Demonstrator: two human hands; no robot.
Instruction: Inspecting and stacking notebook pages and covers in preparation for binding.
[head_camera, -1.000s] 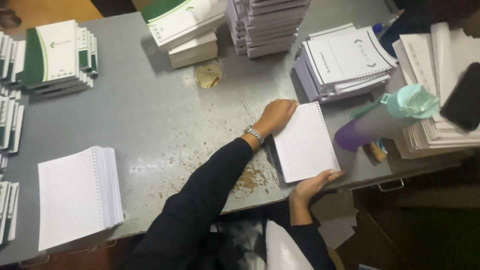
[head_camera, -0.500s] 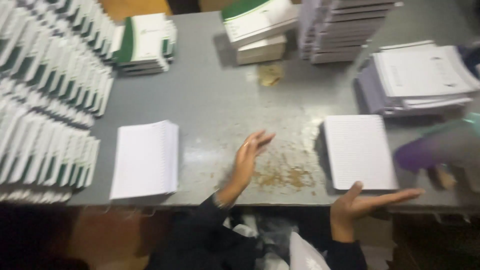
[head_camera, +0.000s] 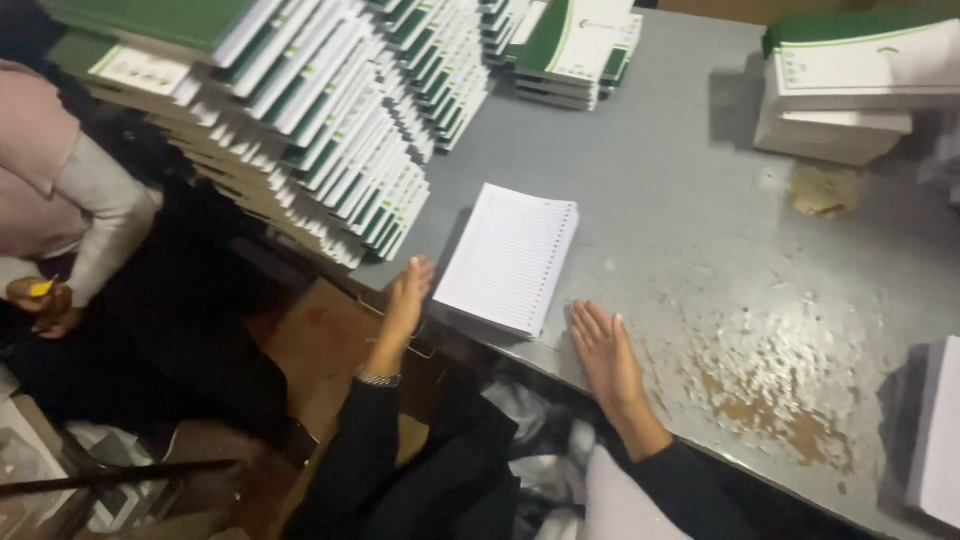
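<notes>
Punched stack of lined sheets (head_camera: 508, 258) lies flat near the grey table's (head_camera: 680, 180) front edge, holes along its 3 o'clock side. Left hand (head_camera: 408, 296), fingers open, touches its 9 o'clock corner; right hand (head_camera: 605, 352) rests flat at 5 o'clock, just beside it. Hands apart, bracketing the stack, nothing gripped. Finished green-covered notebooks (head_camera: 330, 130) banked at 10 o'clock.

Big grey metal table (head_camera: 700, 160) across the middle and right of the frame, scratched and rusty brown at the lower right. Long slanting rows of green and white notebooks (head_camera: 330, 120) piled at the upper left. More piles at the top (head_camera: 575, 50) and upper right (head_camera: 850, 90). Brown floor (head_camera: 320, 340) at the lower left, quite dark. Dim light all over.
</notes>
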